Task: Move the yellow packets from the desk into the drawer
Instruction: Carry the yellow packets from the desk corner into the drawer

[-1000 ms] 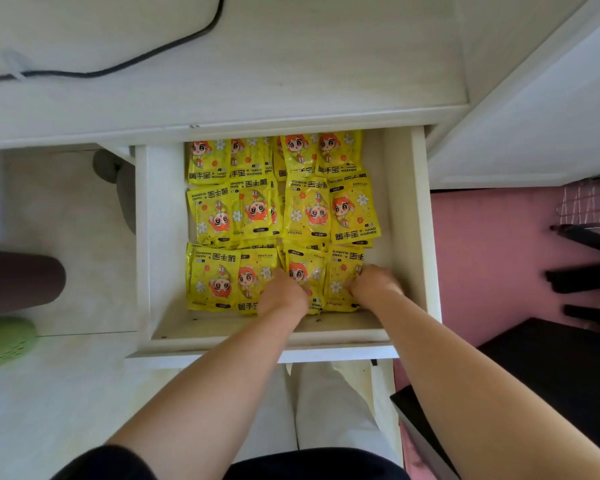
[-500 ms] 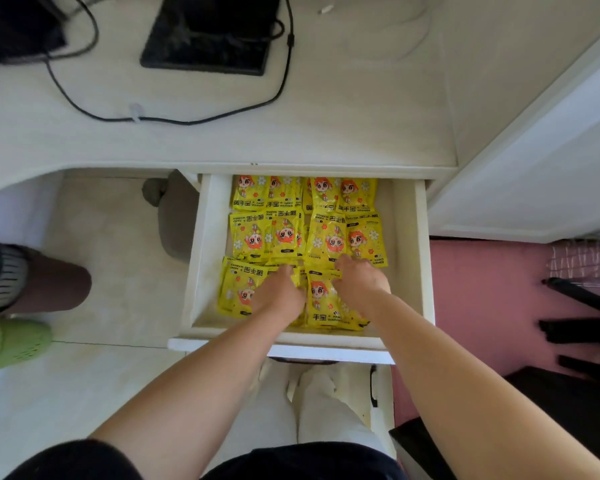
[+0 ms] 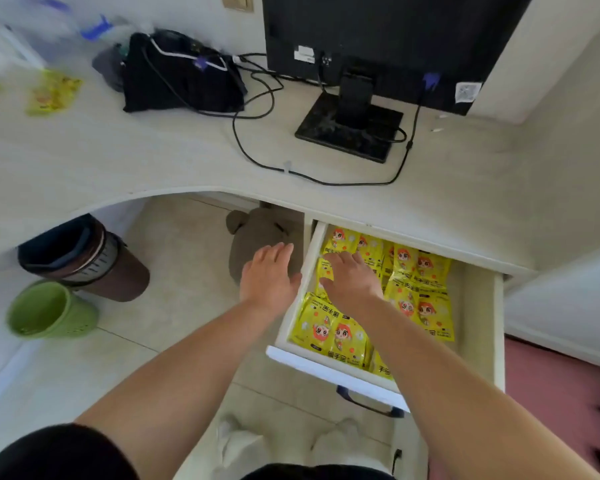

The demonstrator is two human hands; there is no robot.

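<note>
Monitor, bag and bins around the desk (image 3: 153, 161)

A black monitor (image 3: 378, 36) stands at the back right corner on a square base (image 3: 349, 131). A black bag (image 3: 184, 77) sits by the back edge to its left, and black cables (image 3: 257, 157) loop between them. On the tiled floor (image 3: 174, 306) below, a brown bin (image 3: 84, 258) stands just beside a green bin (image 3: 49, 311), and a grey soft toy (image 3: 257, 233) lies to their right.

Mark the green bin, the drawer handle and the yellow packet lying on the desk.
green bin (image 3: 82, 317): head view, on its outer wall.
drawer handle (image 3: 368, 403): head view, middle of the dark bar.
yellow packet (image 3: 53, 93): head view, its blurred centre.
</note>
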